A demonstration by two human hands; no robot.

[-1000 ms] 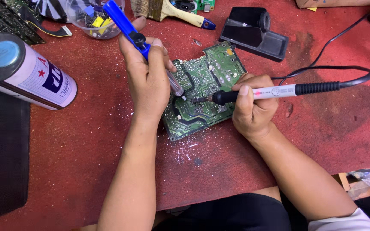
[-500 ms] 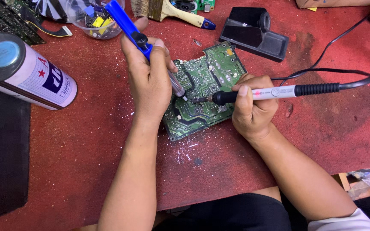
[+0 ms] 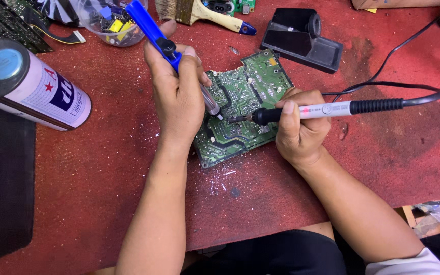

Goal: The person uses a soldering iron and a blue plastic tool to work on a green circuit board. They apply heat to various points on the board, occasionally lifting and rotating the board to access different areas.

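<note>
- Left hand (image 3: 179, 97) clenched around blue desoldering pump (image 3: 165, 47), metal tip down on green circuit board (image 3: 245, 102).
- Right hand (image 3: 299, 130) gripping soldering iron (image 3: 327, 109), tip on the board just beside the pump's nozzle.
- Board flat on red table (image 3: 103, 168), mid-frame.
- Spray can (image 3: 31, 84) lying at left; black iron stand (image 3: 301, 40) beyond the board.
</note>
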